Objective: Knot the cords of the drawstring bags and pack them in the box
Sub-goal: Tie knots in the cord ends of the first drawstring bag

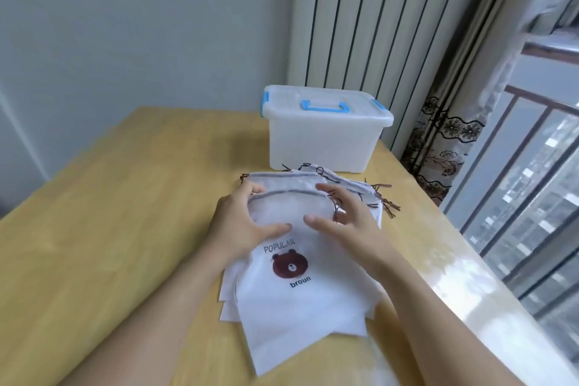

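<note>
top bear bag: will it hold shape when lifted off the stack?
Probably not. The top bag looks like thin, flat fabric, so it should droop. It likely slides easily on the stack of bags beneath. Its loose cords may snag.

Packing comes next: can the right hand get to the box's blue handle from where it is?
Probably yes: the right hand rests on the bags, and nothing stands between it and the box, whose handle sits exposed.
</note>
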A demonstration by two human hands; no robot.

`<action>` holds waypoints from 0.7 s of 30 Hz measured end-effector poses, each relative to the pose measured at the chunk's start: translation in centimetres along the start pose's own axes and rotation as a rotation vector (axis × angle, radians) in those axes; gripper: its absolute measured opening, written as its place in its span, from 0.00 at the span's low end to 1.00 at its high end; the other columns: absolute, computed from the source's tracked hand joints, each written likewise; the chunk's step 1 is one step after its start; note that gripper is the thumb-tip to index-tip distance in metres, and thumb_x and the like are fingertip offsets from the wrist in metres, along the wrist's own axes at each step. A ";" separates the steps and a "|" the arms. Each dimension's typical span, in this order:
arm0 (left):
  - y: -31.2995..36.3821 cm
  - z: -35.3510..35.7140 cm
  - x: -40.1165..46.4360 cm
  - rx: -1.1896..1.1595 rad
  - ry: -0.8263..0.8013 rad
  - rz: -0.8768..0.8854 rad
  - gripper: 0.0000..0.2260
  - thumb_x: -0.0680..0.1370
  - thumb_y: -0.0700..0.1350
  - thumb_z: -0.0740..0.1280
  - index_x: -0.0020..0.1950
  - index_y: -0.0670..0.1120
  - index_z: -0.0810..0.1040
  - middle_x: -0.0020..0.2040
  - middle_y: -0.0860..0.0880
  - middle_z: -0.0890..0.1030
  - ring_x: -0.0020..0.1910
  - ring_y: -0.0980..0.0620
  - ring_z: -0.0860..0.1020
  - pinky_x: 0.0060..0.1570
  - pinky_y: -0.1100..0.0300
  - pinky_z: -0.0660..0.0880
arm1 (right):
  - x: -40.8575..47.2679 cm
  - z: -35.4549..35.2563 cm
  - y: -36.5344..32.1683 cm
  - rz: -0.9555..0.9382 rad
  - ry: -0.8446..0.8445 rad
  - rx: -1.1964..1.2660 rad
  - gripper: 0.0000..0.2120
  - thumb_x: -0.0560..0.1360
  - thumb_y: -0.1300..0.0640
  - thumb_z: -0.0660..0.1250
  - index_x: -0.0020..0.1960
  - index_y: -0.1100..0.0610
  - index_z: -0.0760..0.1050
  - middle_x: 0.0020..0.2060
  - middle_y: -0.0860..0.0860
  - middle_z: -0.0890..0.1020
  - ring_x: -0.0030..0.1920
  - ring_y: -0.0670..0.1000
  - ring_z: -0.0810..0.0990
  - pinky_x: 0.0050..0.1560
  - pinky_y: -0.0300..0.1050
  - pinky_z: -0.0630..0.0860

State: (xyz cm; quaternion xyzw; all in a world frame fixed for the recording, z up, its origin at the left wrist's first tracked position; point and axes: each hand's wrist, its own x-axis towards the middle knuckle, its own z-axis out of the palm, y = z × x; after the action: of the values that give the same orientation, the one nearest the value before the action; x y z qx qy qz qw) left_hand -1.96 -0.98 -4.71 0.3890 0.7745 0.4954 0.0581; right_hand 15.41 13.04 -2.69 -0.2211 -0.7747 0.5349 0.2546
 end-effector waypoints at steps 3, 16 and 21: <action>0.0 -0.7 0.1 -0.232 -0.104 -0.182 0.39 0.51 0.62 0.84 0.58 0.52 0.76 0.55 0.55 0.80 0.56 0.58 0.78 0.55 0.59 0.75 | 1.7 0.1 1.3 0.070 0.022 0.172 0.24 0.77 0.44 0.70 0.47 0.67 0.73 0.39 0.56 0.74 0.38 0.55 0.71 0.35 0.48 0.69; -1.5 -2.2 -0.1 -0.354 -0.060 -0.264 0.13 0.82 0.45 0.66 0.41 0.40 0.79 0.27 0.47 0.69 0.23 0.53 0.64 0.21 0.65 0.62 | 2.6 -3.7 3.3 0.130 -0.054 0.092 0.12 0.79 0.49 0.69 0.50 0.59 0.83 0.40 0.60 0.82 0.40 0.54 0.77 0.42 0.50 0.74; -2.3 -3.3 0.6 -0.492 0.141 -0.238 0.06 0.81 0.40 0.68 0.48 0.39 0.83 0.36 0.43 0.84 0.31 0.52 0.83 0.31 0.64 0.79 | 3.7 -6.1 4.1 0.169 -0.101 0.178 0.09 0.83 0.63 0.63 0.59 0.62 0.80 0.36 0.54 0.81 0.34 0.50 0.76 0.32 0.40 0.74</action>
State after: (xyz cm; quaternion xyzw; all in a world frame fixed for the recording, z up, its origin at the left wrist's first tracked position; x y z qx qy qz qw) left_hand -5.22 -3.42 -4.71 0.2342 0.6733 0.6841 0.1545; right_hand 16.71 21.04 -4.14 -0.2349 -0.7148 0.6314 0.1877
